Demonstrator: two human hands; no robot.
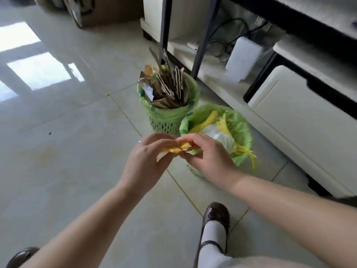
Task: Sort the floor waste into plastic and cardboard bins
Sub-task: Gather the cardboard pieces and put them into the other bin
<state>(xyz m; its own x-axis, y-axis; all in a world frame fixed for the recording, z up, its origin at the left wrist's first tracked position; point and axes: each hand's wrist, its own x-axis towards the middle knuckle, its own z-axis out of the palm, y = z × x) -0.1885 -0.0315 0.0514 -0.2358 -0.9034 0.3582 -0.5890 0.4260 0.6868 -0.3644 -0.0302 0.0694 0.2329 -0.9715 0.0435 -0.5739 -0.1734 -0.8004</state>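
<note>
**Yellow scrap held between both hands, plastic bin just ahead to the right**

The left hand (146, 151) and the right hand (204, 151) meet fingertip to fingertip, both pinching a small yellow scrap (178, 148) whose long axis runs left to right between them. What it is made of cannot be told for sure; it matches the yellow strands in the plastic bin (242, 128), which lies just beyond and partly under the right hand. The cardboard bin (170, 118), packed with upright brown pieces, stands farther off and slightly left. The right hand is nearer the plastic bin, so a short forward-right reach would probably drop it in
</note>
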